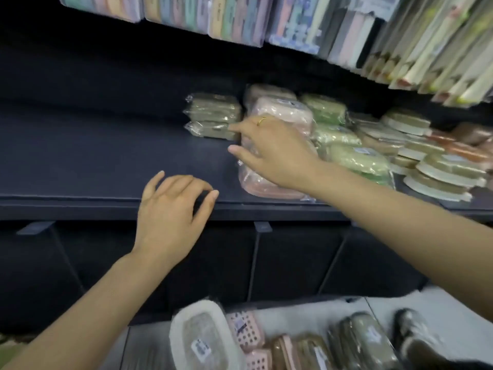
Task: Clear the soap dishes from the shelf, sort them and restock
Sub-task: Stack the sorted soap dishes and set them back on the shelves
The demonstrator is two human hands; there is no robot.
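Soap dishes [338,145] in clear wrap, stacked on dark shelf [93,156] from centre toward 3 o'clock. Right hand [272,148] open, fingers straight, resting on pink stack [282,116], fingertip touching olive stack [213,116] at 12. Left hand [170,209] at shelf's front edge, loosely curled, holding nothing. More wrapped dishes [208,340] at 6 o'clock.

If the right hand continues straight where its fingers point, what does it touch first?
Probably the lower olive-green wrapped soap dish in the small stack; the right hand's index fingertip looks almost on it, though depth is unclear.
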